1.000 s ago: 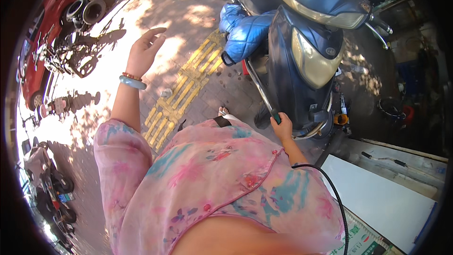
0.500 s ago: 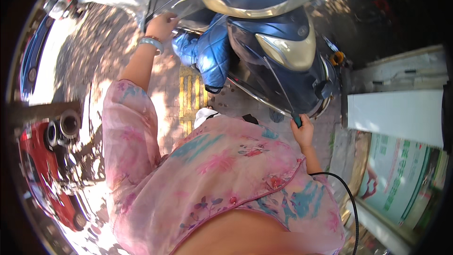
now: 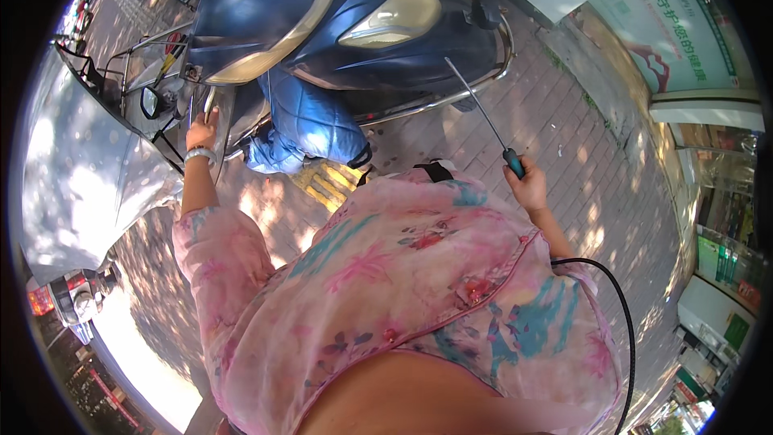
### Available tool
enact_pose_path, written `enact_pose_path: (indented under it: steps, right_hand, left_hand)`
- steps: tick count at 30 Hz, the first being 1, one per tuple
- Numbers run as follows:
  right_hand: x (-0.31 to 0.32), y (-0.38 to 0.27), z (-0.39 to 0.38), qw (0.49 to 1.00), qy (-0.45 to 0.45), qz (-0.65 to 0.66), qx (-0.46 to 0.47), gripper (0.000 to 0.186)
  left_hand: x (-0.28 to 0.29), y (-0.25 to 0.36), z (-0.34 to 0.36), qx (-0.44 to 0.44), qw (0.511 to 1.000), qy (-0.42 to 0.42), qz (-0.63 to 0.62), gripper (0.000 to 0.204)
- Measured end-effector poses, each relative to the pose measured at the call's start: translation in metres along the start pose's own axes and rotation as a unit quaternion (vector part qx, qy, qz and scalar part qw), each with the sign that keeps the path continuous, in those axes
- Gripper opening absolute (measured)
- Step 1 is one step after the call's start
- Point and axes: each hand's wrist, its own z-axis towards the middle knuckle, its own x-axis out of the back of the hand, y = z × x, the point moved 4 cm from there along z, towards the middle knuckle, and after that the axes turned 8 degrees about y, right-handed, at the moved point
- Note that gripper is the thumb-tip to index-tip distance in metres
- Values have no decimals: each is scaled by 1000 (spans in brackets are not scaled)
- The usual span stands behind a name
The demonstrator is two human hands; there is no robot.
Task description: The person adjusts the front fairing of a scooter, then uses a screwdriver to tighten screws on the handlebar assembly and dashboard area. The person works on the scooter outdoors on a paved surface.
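My right hand (image 3: 527, 187) grips the teal handle of a long screwdriver (image 3: 483, 119), whose thin metal shaft points up toward the blue scooter's (image 3: 354, 16) rear rail. My left hand (image 3: 202, 130), with a pale bracelet at the wrist, rests on the scooter's handlebar grip beside a round mirror (image 3: 150, 101). A blue padded cover (image 3: 310, 121) hangs from the scooter's front between my two hands. My pink flowered sleeves and top fill the lower part of the view.
A grey cover (image 3: 88, 177) drapes a vehicle at the left. Yellow tactile paving (image 3: 326, 181) runs under the scooter on brick pavement (image 3: 580, 145). A sign board (image 3: 676, 28) stands at the upper right. A black cable (image 3: 616, 306) loops by my right elbow.
The view has swung around. My left hand went from raised in the air to resting on the handlebar. My right hand lifted the screwdriver away from the scooter's side.
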Motion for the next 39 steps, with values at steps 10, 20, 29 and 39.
enact_pose_path:
  steps: [10,20,29,39]
  right_hand:
    - [-5,31,14,999,-16,27,14,21]
    - [1,86,45,998,-21,53,30,21]
    - [14,125,49,996,2,88,15,20]
    - [13,85,64,994,-44,80,64,18]
  left_hand:
    - [67,87,-119,-38,978,-20,-203,39]
    - [117,295,-176,65,604,-210,-766,14]
    - [138,416,-132,40,513,-230,-826,14]
    - [35,333,-230,274,325,-305,-852,30]
